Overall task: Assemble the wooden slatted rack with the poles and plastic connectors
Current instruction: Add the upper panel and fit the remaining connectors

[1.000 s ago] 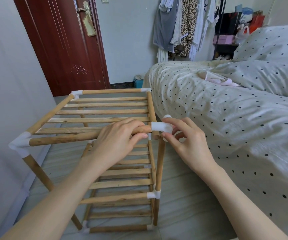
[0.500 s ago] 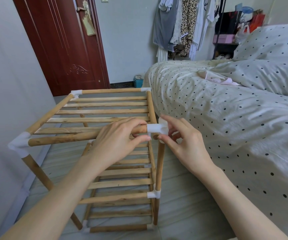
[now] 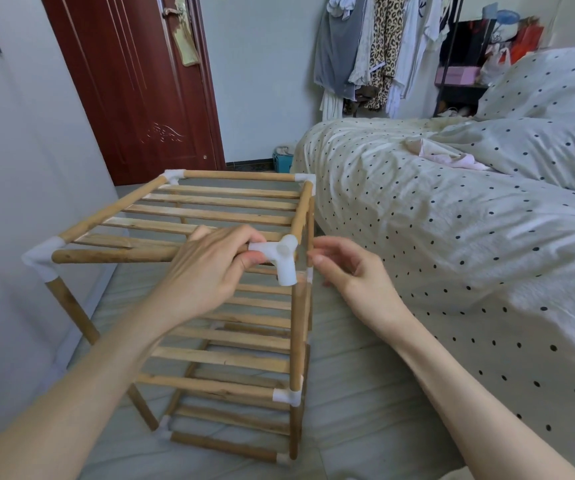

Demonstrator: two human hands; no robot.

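The wooden slatted rack (image 3: 217, 216) stands on the floor between wall and bed, with three slatted tiers. My left hand (image 3: 210, 268) grips the near top pole (image 3: 113, 255) at its right end, thumb against the white plastic corner connector (image 3: 281, 258). That connector sits on the pole's end and over the top of the near right upright pole (image 3: 298, 327). Just right of the connector hovers my right hand (image 3: 345, 268), fingers loosely curled, holding nothing. Other white connectors join the remaining corners, such as the near left one (image 3: 42, 259).
A bed with a dotted cover (image 3: 452, 237) lies close on the right of the rack. A grey wall (image 3: 19, 168) is close on the left. A dark red door (image 3: 133, 81) and hanging clothes (image 3: 372, 50) are at the back.
My right hand has let go of the corner connector and drawn back to the right. The connector now shows fully on the pole's end. My left hand keeps its grip.
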